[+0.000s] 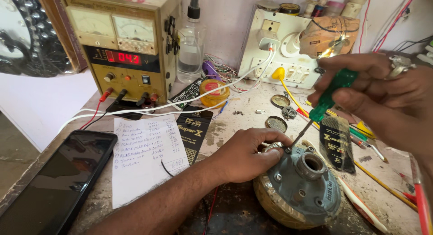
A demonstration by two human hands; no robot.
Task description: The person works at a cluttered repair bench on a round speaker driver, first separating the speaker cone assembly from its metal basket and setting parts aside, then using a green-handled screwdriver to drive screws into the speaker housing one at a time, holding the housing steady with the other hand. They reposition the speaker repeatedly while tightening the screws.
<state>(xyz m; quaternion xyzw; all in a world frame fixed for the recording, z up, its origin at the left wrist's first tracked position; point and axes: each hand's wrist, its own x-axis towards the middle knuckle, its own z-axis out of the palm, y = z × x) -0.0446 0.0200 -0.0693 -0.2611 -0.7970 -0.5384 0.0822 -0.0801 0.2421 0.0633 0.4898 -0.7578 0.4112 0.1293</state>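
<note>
Right now you are pinching the green-handled screwdriver [331, 91] in your right hand [383, 97], its tip at your left fingertips, while your left hand [246, 154] is clamping the grey motor housing [302, 185] (keep the shaft upright).

— Workbench [252, 104]: pale, stained, scuffed. At nine o'clock?
— Dark phone [54, 181], face up; just beside it a handwritten paper sheet [144, 158].
— Eleven o'clock?
— Yellow power supply [122, 45], clear spray bottle [190, 50] near it.
— Centre?
— Black packet [193, 131], small yellow tin [214, 93], loose screws [237, 112].
— Five o'clock?
— Round grey motor housing [300, 190]; at three o'clock another black packet [336, 142].
</note>
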